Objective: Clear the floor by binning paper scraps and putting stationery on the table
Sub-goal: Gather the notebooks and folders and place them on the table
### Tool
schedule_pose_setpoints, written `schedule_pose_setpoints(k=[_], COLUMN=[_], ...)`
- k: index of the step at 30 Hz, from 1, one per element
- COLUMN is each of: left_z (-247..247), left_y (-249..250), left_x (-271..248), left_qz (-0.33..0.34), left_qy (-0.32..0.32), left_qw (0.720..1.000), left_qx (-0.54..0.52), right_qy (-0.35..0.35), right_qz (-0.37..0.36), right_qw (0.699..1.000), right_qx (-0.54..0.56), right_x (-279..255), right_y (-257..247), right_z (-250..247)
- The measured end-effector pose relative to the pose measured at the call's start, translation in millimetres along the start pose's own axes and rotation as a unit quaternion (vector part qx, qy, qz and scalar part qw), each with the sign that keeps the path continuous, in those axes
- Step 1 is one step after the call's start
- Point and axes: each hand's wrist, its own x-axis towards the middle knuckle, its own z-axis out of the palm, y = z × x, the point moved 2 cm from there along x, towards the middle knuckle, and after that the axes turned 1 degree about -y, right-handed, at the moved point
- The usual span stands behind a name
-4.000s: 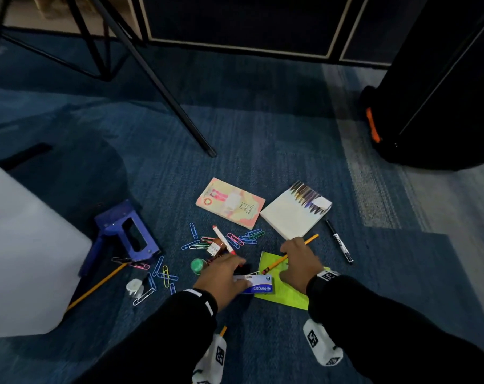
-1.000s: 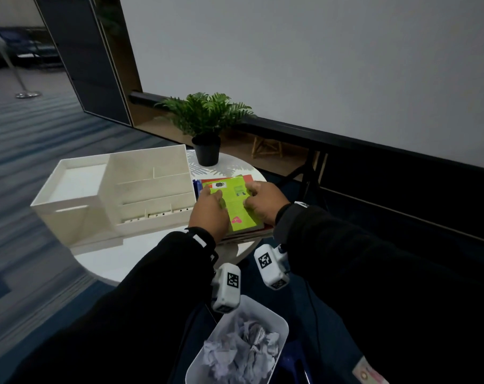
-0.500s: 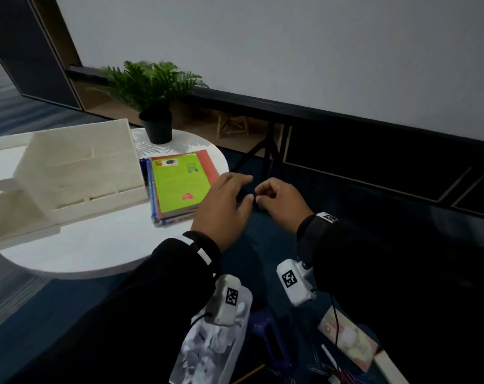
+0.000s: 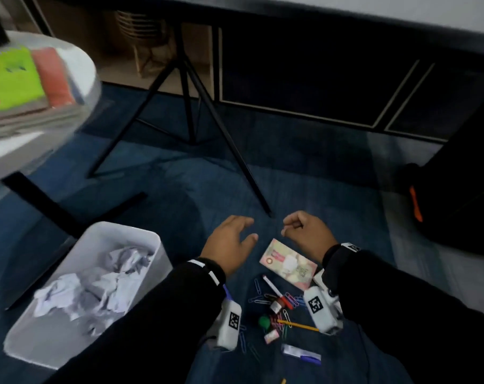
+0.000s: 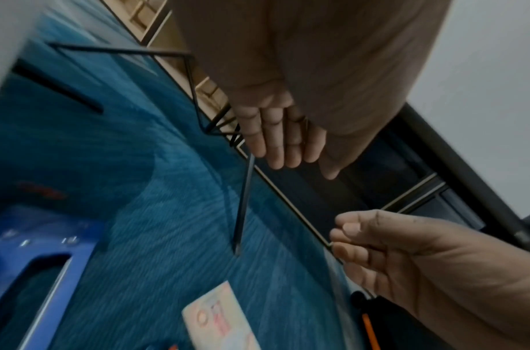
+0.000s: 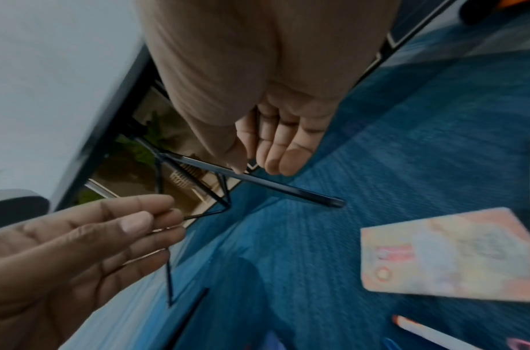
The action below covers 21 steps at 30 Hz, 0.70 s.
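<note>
Both hands hover empty above the blue carpet. My left hand (image 4: 246,229) has relaxed, spread fingers; my right hand (image 4: 290,227) is loosely curled around nothing. Just below them lies a pink notebook (image 4: 288,263), also in the wrist views (image 5: 222,319) (image 6: 449,255). Nearer me are scattered paper clips (image 4: 259,299), a white pen (image 4: 272,286), a green ball (image 4: 264,322), a yellow pencil (image 4: 299,325) and a small white-and-blue box (image 4: 301,354). The white bin (image 4: 152,245) at the left holds crumpled paper (image 4: 97,284). A green notebook (image 4: 8,79) lies on the table (image 4: 80,70).
Black tripod legs (image 4: 227,139) come down onto the carpet just beyond my hands. A black bag (image 4: 457,189) with an orange tab stands at the right. The table's dark base (image 4: 41,206) runs behind the bin. A blue stapler-like tool (image 5: 33,260) lies under my left wrist.
My view has swung from the tabletop down to the floor. Both hands left the green notebook on the table stack and came down, empty, over the floor stationery.
</note>
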Motion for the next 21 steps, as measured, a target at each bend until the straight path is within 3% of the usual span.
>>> schedule_pose_setpoints(k=[5,10,21], left_z=[84,144,221], left_y=[-34,-68,-111], left_x=[6,7,5], left_qz=[-0.04,-0.052,-0.056], left_qy=[-0.085,-0.124,-0.222], left_qw=[0.996,0.99,0.967], left_qx=[0.013,0.032,0.115], right_qy=[-0.003,-0.003,-0.039], right_qz=[0.062,0.086,0.08], right_qw=[0.998,0.995,0.964], right_qx=[-0.028,-0.059,-0.25], right_x=[12,24,61], right_y=[96,159,242], right_z=[17,37,64])
